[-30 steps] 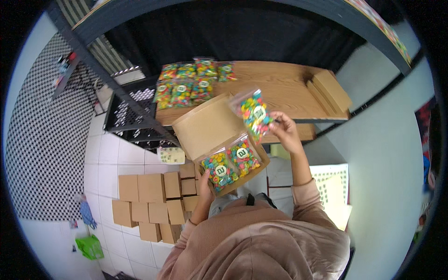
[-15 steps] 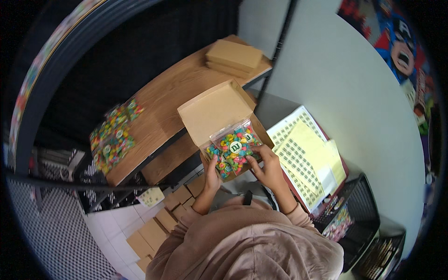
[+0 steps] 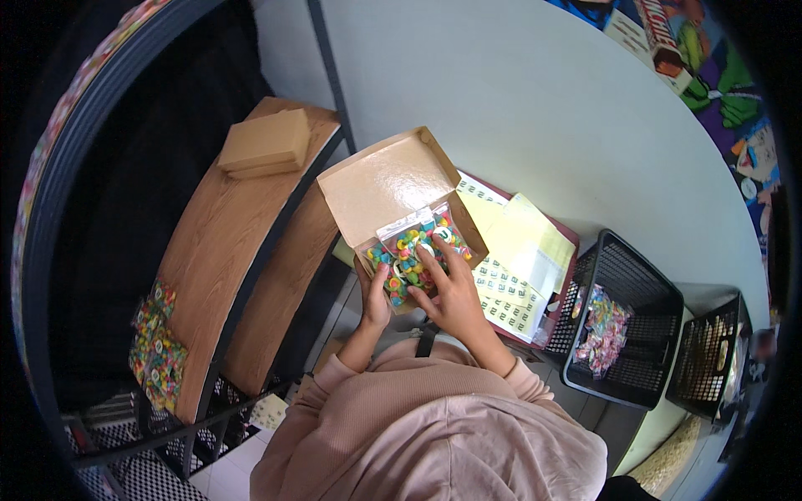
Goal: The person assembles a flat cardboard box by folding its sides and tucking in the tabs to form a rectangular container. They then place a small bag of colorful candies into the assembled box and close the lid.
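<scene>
In front of my body is an open cardboard box (image 3: 380, 179), its lid tipped back away from me. Clear zip bags of colourful candies (image 3: 406, 242) with round white labels lie inside it, close together. My left hand (image 3: 378, 307) grips the box at its near left side, the thumb up along the edge beside the candies. Across the bags rests my right hand (image 3: 455, 301), its fingers spread and touching the plastic, partly covering a label. The undersides of both hands and the box bottom are hidden.
Closed cardboard boxes (image 3: 266, 144) are stacked on the wooden table (image 3: 221, 204) at the left, with more candy bags (image 3: 159, 351) at its near end. Sticker sheets (image 3: 522, 238) lie to the right. Beyond them stand a black crate (image 3: 643, 321) holding wrapped sweets and another dark basket (image 3: 708, 342).
My view has turned right, bringing the crates further into sight. My right hand has moved from the box's near right edge onto the bags, fingers spreading. My left hand still holds the box.
</scene>
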